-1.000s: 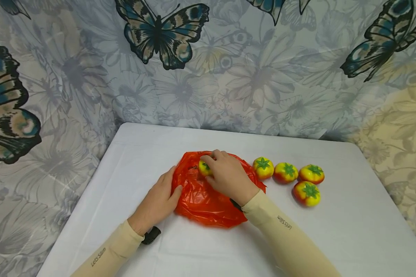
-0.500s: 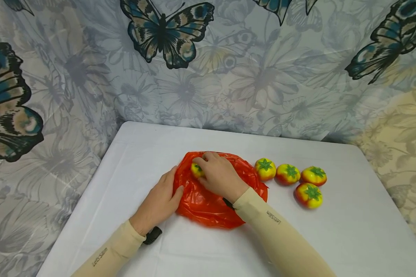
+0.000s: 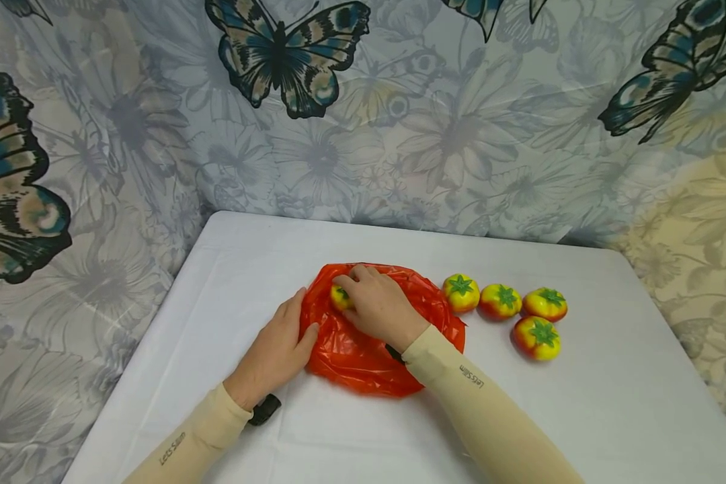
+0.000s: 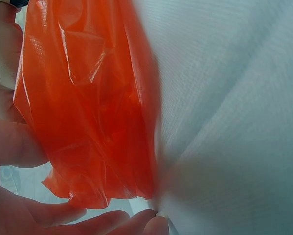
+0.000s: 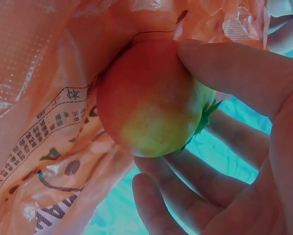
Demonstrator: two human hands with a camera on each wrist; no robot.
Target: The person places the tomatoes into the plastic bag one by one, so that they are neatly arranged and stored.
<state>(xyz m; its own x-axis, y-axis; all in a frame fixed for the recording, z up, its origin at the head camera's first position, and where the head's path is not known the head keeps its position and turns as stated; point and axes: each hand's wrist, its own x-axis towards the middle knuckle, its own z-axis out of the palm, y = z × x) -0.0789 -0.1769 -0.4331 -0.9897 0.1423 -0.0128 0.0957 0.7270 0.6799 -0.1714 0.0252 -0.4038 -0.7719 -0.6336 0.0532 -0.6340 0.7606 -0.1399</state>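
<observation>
A red plastic bag (image 3: 363,356) lies on the white table, its printed inside facing up. Over it, my right hand (image 3: 384,306) holds a yellow-and-red tomato (image 3: 341,296) with a green star-shaped top. Close up in the right wrist view, thumb and fingers pinch the tomato (image 5: 151,103) against the bag's printed film (image 5: 43,127). My left hand (image 3: 275,346) rests along the bag's left edge with its fingers extended and thumb spread. The left wrist view has these fingers (image 4: 63,215) beside the bag's red side (image 4: 87,107).
Several similar tomatoes sit right of the bag: one tomato (image 3: 460,293) near its edge, then another tomato (image 3: 499,301), a far tomato (image 3: 544,304) and a nearer tomato (image 3: 536,338). Butterfly-patterned fabric (image 3: 363,154) hangs behind the table (image 3: 266,249).
My right hand has shifted left over the bag, carrying the tomato with it. The left hand stays at the bag's left edge. The other tomatoes have not moved.
</observation>
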